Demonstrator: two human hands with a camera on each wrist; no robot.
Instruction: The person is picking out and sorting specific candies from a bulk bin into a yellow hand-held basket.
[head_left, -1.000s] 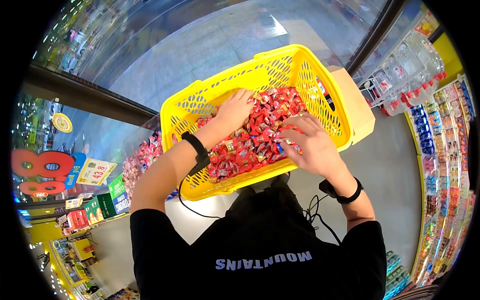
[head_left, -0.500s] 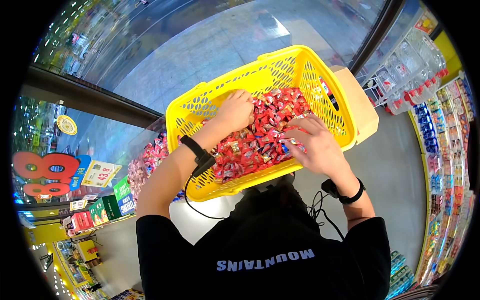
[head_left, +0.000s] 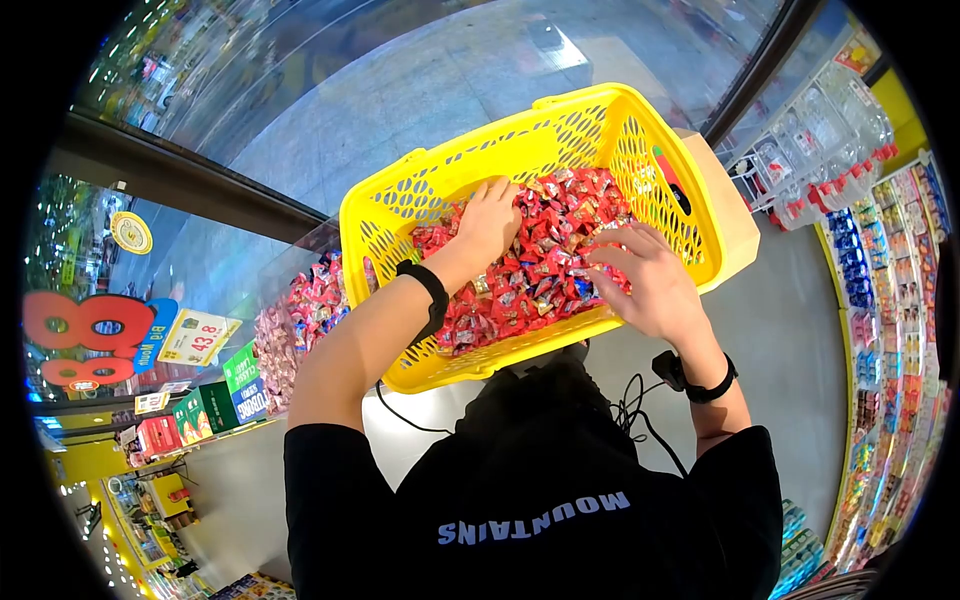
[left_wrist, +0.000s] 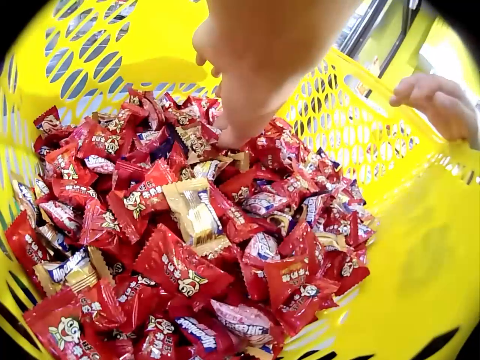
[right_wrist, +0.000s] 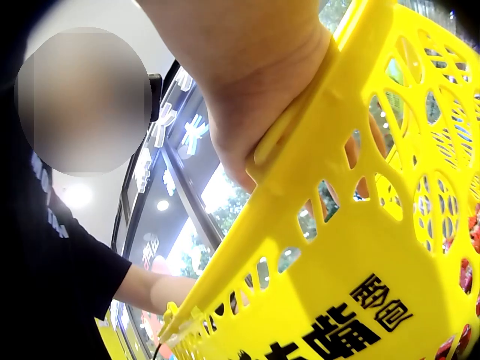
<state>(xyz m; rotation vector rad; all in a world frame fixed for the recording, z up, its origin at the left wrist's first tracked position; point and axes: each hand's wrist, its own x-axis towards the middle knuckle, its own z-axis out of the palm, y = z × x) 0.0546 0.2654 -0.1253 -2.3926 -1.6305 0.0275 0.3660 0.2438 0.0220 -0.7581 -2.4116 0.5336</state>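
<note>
A yellow plastic basket (head_left: 500, 150) with patterned cut-outs in its walls is heaped with small wrapped candies (head_left: 540, 265), mostly red, some gold, pink or blue. My left hand (head_left: 487, 225) lies on the heap near the far-left wall, its fingers fairly straight. In the left wrist view its fingertips are partly hidden behind the hand, among the candies (left_wrist: 180, 262). Over the near-right part of the heap is my right hand (head_left: 655, 285), fingers loosely bent and spread, with no candy visible between them. The right wrist view has that hand (right_wrist: 240, 112) passing over the basket rim (right_wrist: 300, 150), fingers hidden.
Left of the basket, more wrapped candies (head_left: 285, 340) stand by a price sign (head_left: 198, 337) and boxes. A cardboard box (head_left: 735, 205) sits beyond the right rim. Bottled water (head_left: 810, 140) and stocked shelves (head_left: 880, 330) line the right. Glass panes lie ahead; a cable (head_left: 635, 420) hangs near my body.
My left fingers, more curled half a second ago, are now straighter on the candies. The right hand has moved slightly right, towards the near-right rim. The basket sits slightly further right in view.
</note>
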